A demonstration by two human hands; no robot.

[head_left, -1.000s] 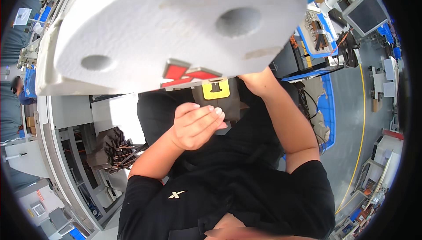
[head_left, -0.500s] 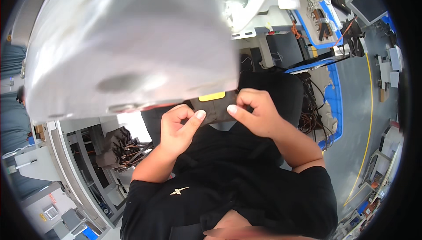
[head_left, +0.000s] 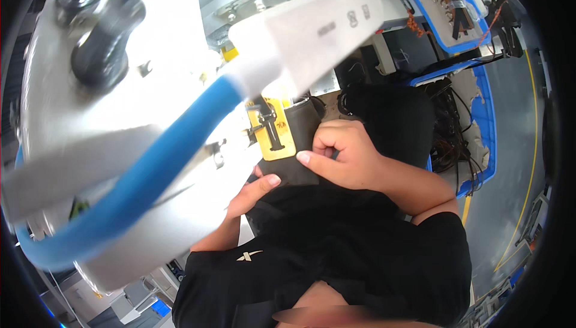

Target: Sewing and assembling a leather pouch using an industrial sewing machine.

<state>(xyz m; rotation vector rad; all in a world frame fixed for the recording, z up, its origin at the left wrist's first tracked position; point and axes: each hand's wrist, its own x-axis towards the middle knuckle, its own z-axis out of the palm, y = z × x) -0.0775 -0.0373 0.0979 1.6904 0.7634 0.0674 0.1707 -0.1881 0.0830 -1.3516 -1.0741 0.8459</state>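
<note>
Your left hand (head_left: 255, 189) props the dark fabric piece (head_left: 300, 148) from below with its fingers pressed on the lower edge. Your right hand (head_left: 345, 157) pinches its side. Beyond — the yellow plate (head_left: 275, 131) under the grey machine head (head_left: 102, 124). The fabric looks soft and light; grip it by the edges.

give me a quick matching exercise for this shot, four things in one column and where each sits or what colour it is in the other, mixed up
Things:
1. hose
2. yellow tag
3. right hand
4. left hand

Descriptions:
A. below the black fabric, thumb against its lower edge
B. blue, curving from the lower left up to a white fitting
C. on the black fabric, with a dark slot shape in it
D. pinching the black fabric from the right side

Pairs: 1-B, 2-C, 3-D, 4-A
</note>
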